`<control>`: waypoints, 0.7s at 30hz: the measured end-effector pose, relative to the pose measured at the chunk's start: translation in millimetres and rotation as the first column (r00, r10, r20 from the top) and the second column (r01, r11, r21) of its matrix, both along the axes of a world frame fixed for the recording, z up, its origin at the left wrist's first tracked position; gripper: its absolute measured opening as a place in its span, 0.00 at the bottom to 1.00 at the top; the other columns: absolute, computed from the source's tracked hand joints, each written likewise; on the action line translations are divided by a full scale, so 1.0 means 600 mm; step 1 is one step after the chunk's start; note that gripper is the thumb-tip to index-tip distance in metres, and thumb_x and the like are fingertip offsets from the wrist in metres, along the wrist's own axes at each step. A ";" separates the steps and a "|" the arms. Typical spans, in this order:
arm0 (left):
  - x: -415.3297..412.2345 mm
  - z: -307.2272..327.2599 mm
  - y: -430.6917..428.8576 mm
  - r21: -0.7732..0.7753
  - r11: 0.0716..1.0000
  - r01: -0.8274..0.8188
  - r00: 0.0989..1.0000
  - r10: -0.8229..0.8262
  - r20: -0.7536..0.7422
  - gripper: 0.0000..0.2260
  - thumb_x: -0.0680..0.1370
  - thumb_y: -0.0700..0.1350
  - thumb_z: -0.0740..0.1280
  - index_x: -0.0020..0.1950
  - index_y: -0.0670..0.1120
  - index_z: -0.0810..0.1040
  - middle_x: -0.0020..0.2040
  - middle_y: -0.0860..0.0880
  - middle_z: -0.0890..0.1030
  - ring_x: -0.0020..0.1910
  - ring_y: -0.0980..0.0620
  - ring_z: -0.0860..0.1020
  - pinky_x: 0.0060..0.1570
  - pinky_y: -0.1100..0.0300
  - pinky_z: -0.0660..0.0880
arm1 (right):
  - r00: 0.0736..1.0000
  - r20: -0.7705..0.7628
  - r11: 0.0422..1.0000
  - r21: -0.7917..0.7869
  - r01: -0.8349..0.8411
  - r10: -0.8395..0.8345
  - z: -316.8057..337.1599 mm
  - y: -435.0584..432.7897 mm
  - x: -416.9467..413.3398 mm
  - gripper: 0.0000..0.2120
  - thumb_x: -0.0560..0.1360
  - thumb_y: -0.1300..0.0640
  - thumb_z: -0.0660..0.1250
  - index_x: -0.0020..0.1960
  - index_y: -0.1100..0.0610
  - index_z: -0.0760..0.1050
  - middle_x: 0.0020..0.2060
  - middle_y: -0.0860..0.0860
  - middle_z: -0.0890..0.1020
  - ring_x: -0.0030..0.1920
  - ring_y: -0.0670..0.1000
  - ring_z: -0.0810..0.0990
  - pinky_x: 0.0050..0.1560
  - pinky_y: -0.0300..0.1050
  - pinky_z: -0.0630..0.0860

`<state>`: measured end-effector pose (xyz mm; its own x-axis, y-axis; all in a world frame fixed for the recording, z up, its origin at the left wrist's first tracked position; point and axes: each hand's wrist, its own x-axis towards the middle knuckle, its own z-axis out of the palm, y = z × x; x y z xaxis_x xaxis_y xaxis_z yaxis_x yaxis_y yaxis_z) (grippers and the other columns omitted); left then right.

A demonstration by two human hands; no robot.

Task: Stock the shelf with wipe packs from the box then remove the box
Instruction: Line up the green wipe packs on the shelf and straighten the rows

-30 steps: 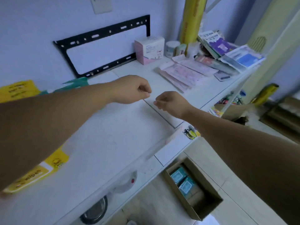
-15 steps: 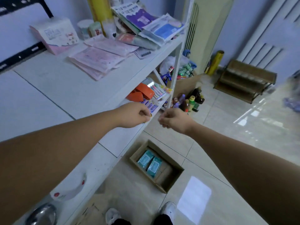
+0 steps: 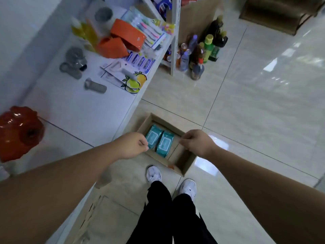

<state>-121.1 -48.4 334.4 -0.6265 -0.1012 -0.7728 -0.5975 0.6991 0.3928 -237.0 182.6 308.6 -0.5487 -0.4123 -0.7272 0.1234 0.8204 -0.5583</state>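
An open cardboard box (image 3: 184,164) lies on the tiled floor just in front of my feet. Two teal wipe packs (image 3: 152,137) (image 3: 164,144) lie side by side in its left half. My left hand (image 3: 131,145) hovers above the box's left edge with fingers curled, holding nothing. My right hand (image 3: 195,142) hovers above the box's right side, also curled and holding nothing. Both hands are well above the packs. The white shelf (image 3: 84,111) runs along the left.
On the shelf lie an orange pack (image 3: 121,41), toothbrush cards (image 3: 149,32), grey items (image 3: 95,86) and a red glossy object (image 3: 19,132). Several bottles (image 3: 202,51) stand on the floor by the shelf post. A brown rack (image 3: 277,13) sits at top right.
My view has swung down from the top shelf to the floor. Both hands stayed curled and moved apart, now flanking the box with the packs.
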 end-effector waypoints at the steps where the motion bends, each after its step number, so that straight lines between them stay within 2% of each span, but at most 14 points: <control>1: -0.001 -0.045 -0.005 0.004 1.000 -0.009 1.000 0.009 0.011 0.09 0.78 0.50 0.68 0.54 0.49 0.83 0.48 0.53 0.81 0.49 0.55 0.79 0.48 0.61 0.73 | 1.000 0.002 1.000 0.016 0.005 -0.005 -0.038 -0.001 0.001 0.09 0.76 0.49 0.70 0.49 0.53 0.83 0.44 0.50 0.84 0.46 0.52 0.81 0.49 0.46 0.78; 3: -0.005 -0.138 -0.012 0.018 0.999 -0.044 0.999 0.044 0.024 0.04 0.77 0.49 0.70 0.50 0.51 0.81 0.46 0.52 0.81 0.47 0.54 0.79 0.51 0.58 0.77 | 1.000 -0.018 0.999 0.043 0.025 -0.024 -0.113 -0.005 0.000 0.10 0.77 0.49 0.70 0.54 0.52 0.82 0.48 0.48 0.84 0.50 0.51 0.81 0.53 0.45 0.77; 5: -0.011 -0.230 -0.017 0.038 0.992 -0.117 0.993 0.115 0.041 0.07 0.76 0.49 0.72 0.53 0.50 0.82 0.48 0.51 0.82 0.50 0.52 0.80 0.57 0.57 0.76 | 0.998 -0.021 0.996 0.054 0.067 -0.065 -0.188 -0.010 -0.002 0.13 0.77 0.49 0.70 0.59 0.53 0.81 0.49 0.46 0.81 0.50 0.48 0.79 0.54 0.41 0.74; 8: -0.017 -0.363 -0.028 0.063 0.980 -0.189 0.981 0.184 0.068 0.11 0.75 0.50 0.74 0.55 0.49 0.81 0.51 0.52 0.83 0.53 0.52 0.81 0.58 0.58 0.75 | 0.998 0.006 0.996 0.074 0.055 -0.055 -0.299 -0.025 -0.003 0.16 0.78 0.50 0.69 0.63 0.54 0.79 0.52 0.47 0.80 0.51 0.46 0.77 0.55 0.39 0.71; 10: -0.021 -0.452 -0.039 0.076 0.974 -0.212 0.975 0.206 0.088 0.11 0.72 0.53 0.75 0.52 0.53 0.80 0.52 0.51 0.84 0.53 0.51 0.82 0.60 0.53 0.77 | 0.998 0.055 0.995 0.096 0.005 -0.011 -0.378 -0.040 -0.006 0.16 0.78 0.51 0.69 0.63 0.56 0.79 0.55 0.48 0.82 0.55 0.49 0.80 0.60 0.45 0.76; 12: -0.024 -0.534 -0.049 0.096 0.960 -0.263 0.962 0.254 0.096 0.11 0.71 0.52 0.77 0.50 0.53 0.80 0.52 0.48 0.84 0.53 0.49 0.82 0.60 0.51 0.77 | 0.993 0.114 0.991 0.123 -0.054 0.040 -0.456 -0.056 -0.006 0.15 0.77 0.51 0.70 0.60 0.58 0.81 0.56 0.52 0.83 0.56 0.52 0.81 0.62 0.53 0.78; 15: -0.032 -0.635 -0.065 0.068 0.945 -0.318 0.945 0.310 0.108 0.16 0.71 0.47 0.78 0.55 0.44 0.81 0.53 0.43 0.83 0.53 0.47 0.82 0.57 0.58 0.76 | 0.979 0.138 0.970 0.170 -0.173 0.150 -0.563 -0.079 -0.006 0.16 0.77 0.50 0.70 0.57 0.61 0.81 0.55 0.57 0.83 0.56 0.56 0.81 0.62 0.57 0.77; 17: -0.032 -0.697 -0.078 0.053 0.938 -0.342 0.934 0.333 0.132 0.20 0.71 0.46 0.78 0.59 0.41 0.79 0.55 0.42 0.82 0.54 0.46 0.81 0.58 0.58 0.74 | 0.971 0.133 0.956 0.191 -0.224 0.200 -0.623 -0.091 -0.009 0.17 0.77 0.48 0.70 0.59 0.60 0.81 0.56 0.56 0.83 0.56 0.55 0.81 0.61 0.55 0.78; 21: -0.033 -0.788 -0.093 0.078 0.952 -0.296 0.944 0.279 0.178 0.32 0.67 0.52 0.80 0.67 0.43 0.76 0.65 0.43 0.79 0.61 0.47 0.79 0.67 0.52 0.72 | 0.956 0.105 0.940 0.181 -0.291 0.275 -0.716 -0.108 -0.022 0.16 0.78 0.47 0.69 0.64 0.51 0.78 0.58 0.49 0.81 0.51 0.49 0.78 0.52 0.44 0.74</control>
<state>-140.7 -104.0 -138.1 -0.4475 -0.1733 -0.8773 -0.8287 0.4492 0.3340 -250.3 117.9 -120.9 -0.3687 -0.3904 -0.8436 -0.0931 0.9185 -0.3844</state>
